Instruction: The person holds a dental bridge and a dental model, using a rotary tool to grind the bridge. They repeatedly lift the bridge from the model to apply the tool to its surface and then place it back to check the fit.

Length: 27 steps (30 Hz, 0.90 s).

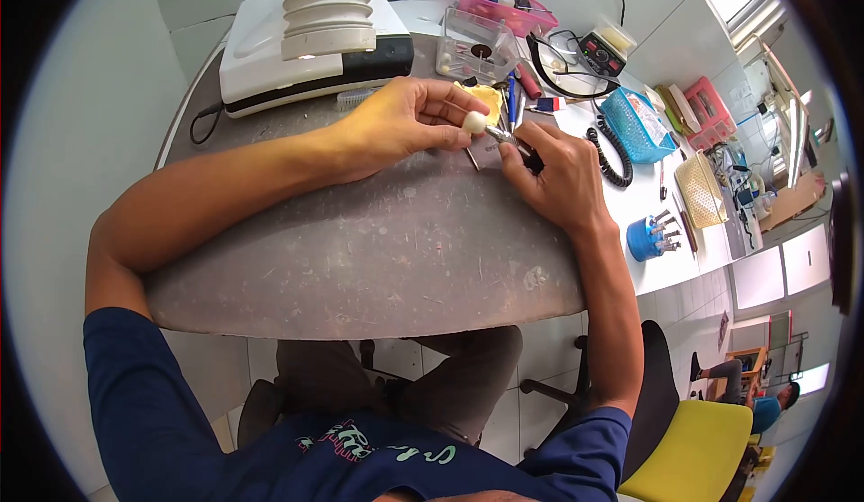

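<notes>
A small round whitish piece [474,122] sits between the thumb and fingertips of my left hand [400,128], which reaches in from the left over the bench. My right hand [560,171] is wrapped round a rotary handpiece [506,135] with a metal nose and a dark body. The handpiece's tip meets the whitish piece from the right. Just behind my fingers lies a crumpled yellow cloth [488,99]. A blue pen [512,101] and other slim tools lie beside it.
A white machine [315,52] with a ribbed hose [328,7] stands at the back left. Behind my hands is a clear box [477,47]. To the right are a coiled black cord [616,155], blue basket [637,124] and blue bur holder [650,238]. A person [767,407] sits far right.
</notes>
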{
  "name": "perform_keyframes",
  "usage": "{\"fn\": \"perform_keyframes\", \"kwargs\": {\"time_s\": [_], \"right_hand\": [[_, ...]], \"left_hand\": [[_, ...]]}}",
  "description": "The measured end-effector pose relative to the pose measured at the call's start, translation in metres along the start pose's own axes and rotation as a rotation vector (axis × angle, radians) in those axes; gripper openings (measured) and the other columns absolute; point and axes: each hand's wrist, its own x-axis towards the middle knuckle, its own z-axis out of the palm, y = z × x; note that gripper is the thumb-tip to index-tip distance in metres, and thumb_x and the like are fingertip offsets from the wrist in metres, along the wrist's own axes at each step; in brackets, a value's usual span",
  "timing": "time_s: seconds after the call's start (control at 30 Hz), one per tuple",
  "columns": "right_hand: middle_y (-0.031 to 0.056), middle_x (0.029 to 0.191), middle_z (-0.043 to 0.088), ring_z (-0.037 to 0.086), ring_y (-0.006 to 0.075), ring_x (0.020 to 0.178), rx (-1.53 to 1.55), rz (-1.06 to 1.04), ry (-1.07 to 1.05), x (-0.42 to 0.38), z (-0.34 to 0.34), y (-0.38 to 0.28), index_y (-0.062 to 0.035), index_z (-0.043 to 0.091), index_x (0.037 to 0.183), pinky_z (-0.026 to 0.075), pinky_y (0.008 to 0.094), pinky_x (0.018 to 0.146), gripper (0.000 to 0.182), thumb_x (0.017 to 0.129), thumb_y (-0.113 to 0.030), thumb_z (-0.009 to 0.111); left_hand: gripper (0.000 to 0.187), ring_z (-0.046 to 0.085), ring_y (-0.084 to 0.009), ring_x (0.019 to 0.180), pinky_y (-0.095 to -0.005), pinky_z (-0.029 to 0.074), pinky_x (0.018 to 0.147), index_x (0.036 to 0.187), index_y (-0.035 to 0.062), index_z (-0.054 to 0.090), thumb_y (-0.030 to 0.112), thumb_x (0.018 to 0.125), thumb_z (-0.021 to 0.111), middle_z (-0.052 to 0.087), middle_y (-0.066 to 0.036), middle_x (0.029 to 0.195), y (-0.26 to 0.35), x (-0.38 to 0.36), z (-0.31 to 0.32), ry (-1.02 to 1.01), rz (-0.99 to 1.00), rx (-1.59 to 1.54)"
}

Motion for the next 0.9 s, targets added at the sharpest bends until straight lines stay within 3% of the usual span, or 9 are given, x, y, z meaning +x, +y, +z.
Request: {"fn": "perform_keyframes", "kwargs": {"time_s": [0.13,0.2,0.47,0.53,0.9], "right_hand": [[0.011,0.07,0.064,0.063,0.0295,0.057,-0.002,0.018,0.007,-0.0011,-0.0006,0.0036,-0.0037,0.067,0.085,0.05,0.0401,0.053,0.024,0.086,-0.027,0.069],[0.0111,0.07,0.064,0.063,0.0297,0.057,-0.009,0.014,-0.003,0.0009,-0.0016,0.0016,-0.0036,0.067,0.085,0.05,0.0401,0.053,0.024,0.086,-0.027,0.069],[0.0115,0.07,0.064,0.063,0.0301,0.056,0.0,0.005,0.006,0.0019,-0.0001,-0.0007,-0.0039,0.067,0.085,0.05,0.0408,0.053,0.023,0.086,-0.027,0.068],[0.0115,0.069,0.064,0.063,0.0302,0.056,-0.004,0.001,-0.004,0.0016,-0.0004,-0.0016,-0.004,0.067,0.085,0.05,0.041,0.053,0.023,0.086,-0.027,0.068],[0.0113,0.069,0.064,0.062,0.0303,0.056,0.006,-0.004,0.02,0.0001,0.0003,0.0002,-0.0038,0.066,0.084,0.049,0.041,0.053,0.024,0.087,-0.028,0.068]], "left_hand": [[0.042,0.063,-0.0098,0.108,-0.025,0.048,0.096,0.134,0.0027,0.057,0.006,0.093,0.068,0.068,-0.006,0.119,-0.0023,0.0006,-0.0015,0.012,0.01,-0.01],[0.036,0.066,-0.011,0.099,-0.0244,0.052,0.087,0.126,0.0008,0.062,0.002,0.091,0.069,0.07,-0.006,0.112,-0.0025,0.0017,0.002,0.042,0.034,-0.039],[0.037,0.065,-0.01,0.098,-0.024,0.052,0.088,0.127,0.0,0.062,0.002,0.091,0.069,0.07,-0.005,0.111,-0.0043,0.0015,-0.0013,0.033,0.06,-0.052],[0.041,0.063,-0.0097,0.106,-0.0242,0.049,0.095,0.134,0.0024,0.058,0.007,0.094,0.067,0.068,-0.007,0.119,-0.0007,0.0001,-0.0017,-0.017,0.008,-0.017],[0.042,0.063,-0.0107,0.108,-0.0248,0.05,0.094,0.135,0.0018,0.057,0.007,0.094,0.067,0.069,-0.008,0.12,-0.0015,0.0014,-0.0021,-0.016,0.014,-0.008]]}}
